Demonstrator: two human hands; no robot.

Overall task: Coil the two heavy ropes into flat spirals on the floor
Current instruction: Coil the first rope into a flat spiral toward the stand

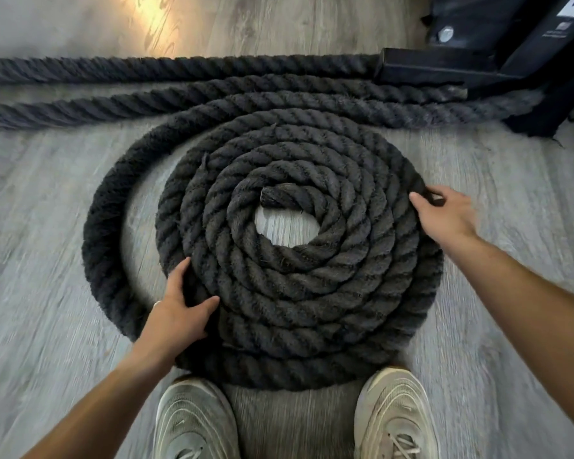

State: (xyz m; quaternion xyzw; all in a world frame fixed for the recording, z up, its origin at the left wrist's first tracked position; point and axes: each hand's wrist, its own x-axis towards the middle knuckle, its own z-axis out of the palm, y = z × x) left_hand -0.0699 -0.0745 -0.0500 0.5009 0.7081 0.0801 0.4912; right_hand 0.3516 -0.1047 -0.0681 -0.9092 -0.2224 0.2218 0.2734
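Observation:
A thick black twisted rope (289, 279) lies in a flat spiral of several turns on the grey wood floor, its frayed end at the centre hole. The outermost turn (103, 226) bows away from the coil on the left, leaving a gap of bare floor. My left hand (176, 309) grips the coil's lower-left edge, thumb on top. My right hand (444, 217) rests on the coil's right edge, fingers curled over the outer turn. A second straight rope (166, 67) runs across the floor beyond the coil.
A black metal rack base (444, 69) stands at the back right, with both ropes leading to it. My two pale sneakers (196, 422) stand just below the coil. Grey plank floor (40, 293) spreads left and right.

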